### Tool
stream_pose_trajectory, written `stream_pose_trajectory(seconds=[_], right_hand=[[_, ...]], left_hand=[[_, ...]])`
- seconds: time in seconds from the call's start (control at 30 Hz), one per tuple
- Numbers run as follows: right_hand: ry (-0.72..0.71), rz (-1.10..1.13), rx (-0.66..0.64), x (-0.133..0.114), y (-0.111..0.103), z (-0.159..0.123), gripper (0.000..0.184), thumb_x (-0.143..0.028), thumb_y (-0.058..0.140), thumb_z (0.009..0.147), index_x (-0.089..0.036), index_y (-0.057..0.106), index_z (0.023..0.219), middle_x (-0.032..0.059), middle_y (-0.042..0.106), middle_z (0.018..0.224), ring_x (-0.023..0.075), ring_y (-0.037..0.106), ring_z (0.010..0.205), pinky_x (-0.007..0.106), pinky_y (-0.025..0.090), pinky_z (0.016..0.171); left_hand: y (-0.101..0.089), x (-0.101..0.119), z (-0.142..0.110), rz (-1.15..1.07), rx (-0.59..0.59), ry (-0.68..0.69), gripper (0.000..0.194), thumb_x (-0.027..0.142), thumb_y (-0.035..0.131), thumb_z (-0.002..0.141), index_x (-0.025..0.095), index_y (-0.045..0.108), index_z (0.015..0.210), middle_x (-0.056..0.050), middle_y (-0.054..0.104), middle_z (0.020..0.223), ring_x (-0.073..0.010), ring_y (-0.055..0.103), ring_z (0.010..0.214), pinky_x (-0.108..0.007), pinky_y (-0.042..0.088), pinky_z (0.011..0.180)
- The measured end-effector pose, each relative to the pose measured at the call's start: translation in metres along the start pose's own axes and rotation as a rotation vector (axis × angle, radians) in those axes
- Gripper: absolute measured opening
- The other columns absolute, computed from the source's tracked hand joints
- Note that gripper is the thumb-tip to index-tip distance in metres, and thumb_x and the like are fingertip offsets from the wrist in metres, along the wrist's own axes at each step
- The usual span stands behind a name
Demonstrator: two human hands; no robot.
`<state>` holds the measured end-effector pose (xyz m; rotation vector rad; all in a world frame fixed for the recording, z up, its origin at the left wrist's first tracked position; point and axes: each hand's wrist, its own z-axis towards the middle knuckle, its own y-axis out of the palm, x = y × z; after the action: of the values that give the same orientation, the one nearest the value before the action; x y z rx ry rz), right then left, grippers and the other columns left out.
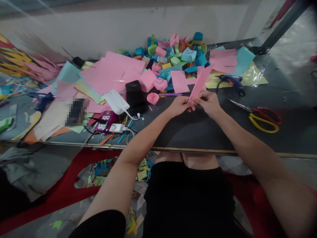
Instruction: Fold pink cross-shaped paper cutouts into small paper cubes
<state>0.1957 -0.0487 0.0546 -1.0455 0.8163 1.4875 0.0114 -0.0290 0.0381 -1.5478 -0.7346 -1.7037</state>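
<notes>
Both hands meet above the dark table (198, 132) and pinch the lower end of a folded pink paper strip (201, 81), which slants up and to the right. My left hand (180, 105) grips it from the left with fingers closed. My right hand (208, 102) grips it from the right, fingers also closed. A flat pink sheet (179, 81) lies just behind the hands.
A heap of folded coloured paper pieces (178, 53) sits at the back. Red-and-yellow scissors (264, 117) lie to the right, a blue glue gun (232, 82) beyond them. Left are loose pink sheets (111, 71), a black box (135, 96), a white power bank (116, 101) and chargers (110, 124).
</notes>
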Motion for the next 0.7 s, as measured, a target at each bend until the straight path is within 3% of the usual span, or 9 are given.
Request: stream_pose_trajectory(seconds=[0.3,0.5,0.7], right_hand=[[0.038,0.057,-0.016,0.0004,0.0001,-0.0003,0.058,-0.068,0.093,0.075,-0.022,0.060,0.062,-0.0014,0.058,0.067,0.0087,0.051,0.056,0.030,0.047,0.052],[0.063,0.080,-0.017,0.0035,-0.0026,0.0016,0.060,-0.068,0.093,0.074,-0.022,0.058,0.061,-0.0028,0.056,0.061,0.0082,0.051,0.053,0.029,0.045,0.051],[0.089,0.080,-0.021,0.0008,-0.0006,0.0005,0.061,-0.072,0.093,0.072,-0.023,0.058,0.061,-0.0027,0.057,0.060,0.0092,0.051,0.054,0.029,0.046,0.051]], left_hand=[[-0.0019,-0.0038,-0.0007,0.026,-0.033,0.075,0.048,0.059,0.082,0.094,0.012,0.079,0.097,-0.008,0.083,0.088,-0.0074,0.068,0.065,-0.020,0.057,0.065],[0.0003,-0.0061,-0.0002,-0.004,-0.013,0.116,0.069,0.082,0.073,0.088,0.014,0.080,0.098,-0.010,0.084,0.092,-0.0079,0.069,0.067,-0.020,0.056,0.065],[0.0017,-0.0019,-0.0034,0.000,0.045,0.054,0.071,0.083,0.066,0.092,0.014,0.079,0.091,-0.010,0.084,0.088,-0.0088,0.069,0.064,-0.022,0.056,0.064]])
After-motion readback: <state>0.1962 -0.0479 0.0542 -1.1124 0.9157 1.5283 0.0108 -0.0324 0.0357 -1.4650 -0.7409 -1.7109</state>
